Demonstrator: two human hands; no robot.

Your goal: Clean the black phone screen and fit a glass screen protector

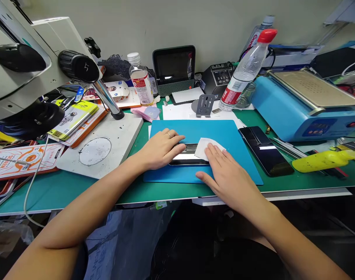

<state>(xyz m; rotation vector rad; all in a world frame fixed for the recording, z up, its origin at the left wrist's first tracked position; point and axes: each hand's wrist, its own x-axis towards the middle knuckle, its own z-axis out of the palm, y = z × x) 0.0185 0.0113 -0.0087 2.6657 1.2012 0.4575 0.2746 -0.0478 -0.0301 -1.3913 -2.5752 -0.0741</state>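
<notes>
A phone [189, 158] with a shiny, reflective surface lies crosswise on a blue mat [177, 177]. My left hand [161, 147], with a ring on one finger, grips its left end between thumb and fingers. My right hand [226, 167] presses a white cloth [201, 148] onto the right part of the phone, fingers stretched over the cloth and thumb apart from it. The cloth and hand hide the phone's right end. Another dark phone [264, 149] lies just to the right of the mat.
A microscope stand [95, 155] fills the left side. Behind the mat are a metal phone holder [205, 105], a bottle [140, 83] and a red-capped bottle [244, 74]. At right sit a blue heating plate [299, 116], tweezers [288, 147] and a yellow bottle [320, 161].
</notes>
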